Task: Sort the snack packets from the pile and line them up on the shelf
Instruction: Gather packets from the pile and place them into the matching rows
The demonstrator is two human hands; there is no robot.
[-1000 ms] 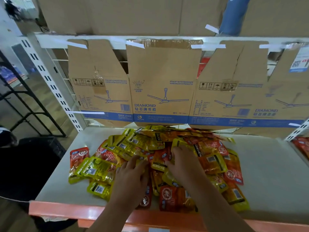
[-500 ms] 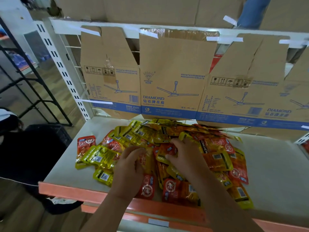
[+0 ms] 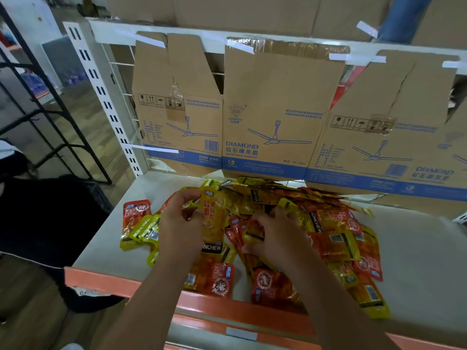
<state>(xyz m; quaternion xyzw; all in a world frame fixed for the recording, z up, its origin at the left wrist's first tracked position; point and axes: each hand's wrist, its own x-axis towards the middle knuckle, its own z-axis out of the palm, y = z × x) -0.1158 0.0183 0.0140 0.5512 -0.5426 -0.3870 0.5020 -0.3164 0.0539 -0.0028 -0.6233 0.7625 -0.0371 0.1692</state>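
The left hand (image 3: 182,223) grips a yellow packet (image 3: 213,218), raised just over the pile (image 3: 333,233). The right hand (image 3: 280,236) curls round an orange packet (image 3: 252,231) inside it. The pile lies in the middle of the shelf (image 3: 417,248), with some packets at the front edge. The slick wrappers could slide as one is pulled out, dragging neighbours off that edge.

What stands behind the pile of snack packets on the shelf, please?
Flattened Diamond ceiling-fan cartons hang taped from the upper rail behind the pile. They hide what lies beyond, bar some wire grid.
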